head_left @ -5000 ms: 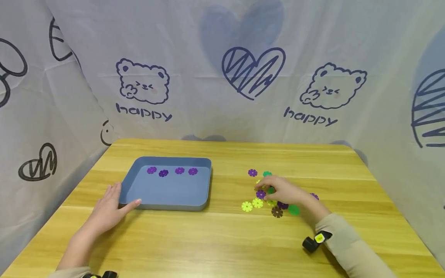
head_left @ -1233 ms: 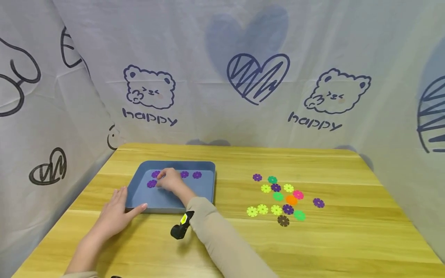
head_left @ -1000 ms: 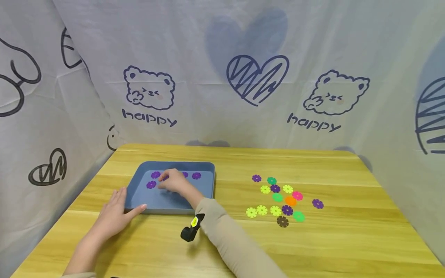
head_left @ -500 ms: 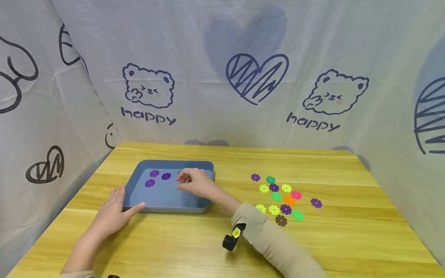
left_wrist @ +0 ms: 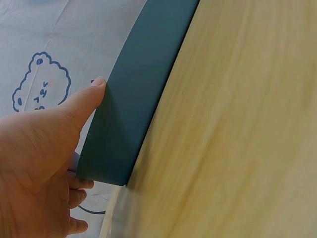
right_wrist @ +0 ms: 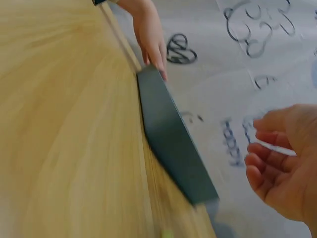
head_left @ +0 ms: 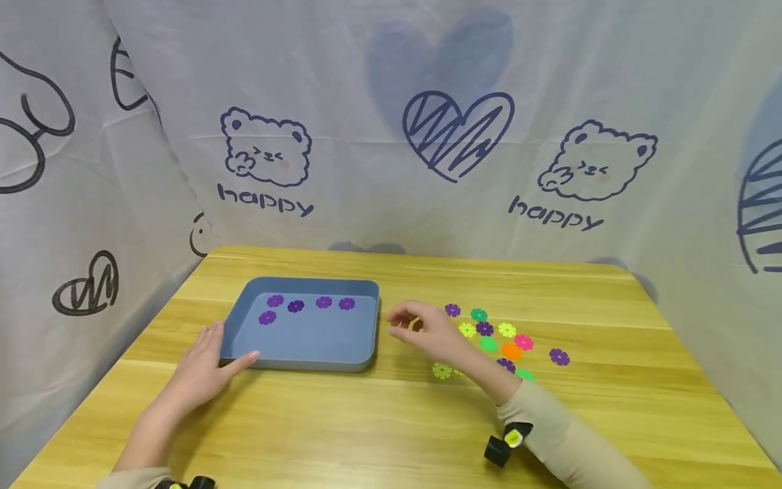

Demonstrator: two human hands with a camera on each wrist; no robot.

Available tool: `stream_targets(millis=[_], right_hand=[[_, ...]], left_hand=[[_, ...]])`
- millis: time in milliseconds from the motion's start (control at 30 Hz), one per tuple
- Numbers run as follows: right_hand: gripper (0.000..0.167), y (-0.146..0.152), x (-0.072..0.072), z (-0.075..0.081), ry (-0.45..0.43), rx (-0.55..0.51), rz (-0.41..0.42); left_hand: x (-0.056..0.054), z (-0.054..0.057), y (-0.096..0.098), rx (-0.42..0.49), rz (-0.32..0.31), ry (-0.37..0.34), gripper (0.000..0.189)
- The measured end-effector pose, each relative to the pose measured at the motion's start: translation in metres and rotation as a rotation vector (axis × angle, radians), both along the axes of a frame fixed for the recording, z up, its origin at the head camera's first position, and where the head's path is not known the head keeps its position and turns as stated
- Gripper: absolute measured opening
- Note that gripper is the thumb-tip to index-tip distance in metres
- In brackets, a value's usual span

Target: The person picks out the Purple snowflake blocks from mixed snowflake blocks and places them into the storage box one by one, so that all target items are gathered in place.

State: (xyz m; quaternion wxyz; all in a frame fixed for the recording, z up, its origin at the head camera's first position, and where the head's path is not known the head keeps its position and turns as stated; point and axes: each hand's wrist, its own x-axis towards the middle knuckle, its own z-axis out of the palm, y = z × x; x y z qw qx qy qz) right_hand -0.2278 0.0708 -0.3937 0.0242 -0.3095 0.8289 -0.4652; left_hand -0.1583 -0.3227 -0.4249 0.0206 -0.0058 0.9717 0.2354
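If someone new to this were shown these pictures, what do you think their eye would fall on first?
Most likely the blue tray on the table's left side, with five purple discs inside and the left hand at its near left corner. Next, perhaps the bright orange disc and pink disc in the scatter on the right. The right hand hovers just right of the tray.

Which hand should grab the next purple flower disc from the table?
Probably the right hand: it looks empty and is nearer the purple flower discs outside the blue tray. The left hand rests against the tray's near-left corner.
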Motion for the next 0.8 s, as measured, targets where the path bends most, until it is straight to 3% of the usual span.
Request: stream_targets(millis=[333,600,800], right_hand=[[0.023,0.091,0.0,-0.008,0.052,0.069,-0.035],[0.028,0.154,0.003,-0.025,0.013,0.175,-0.059],[0.031,0.18,0.007,-0.035,-0.043,0.247,-0.055]], left_hand=[[0.0,0.001,-0.002,0.009,-0.002,0.002,0.109],[0.0,0.001,-0.001,0.012,-0.004,-0.012,0.109],[0.0,0.001,0.001,0.013,-0.007,-0.008,0.109]])
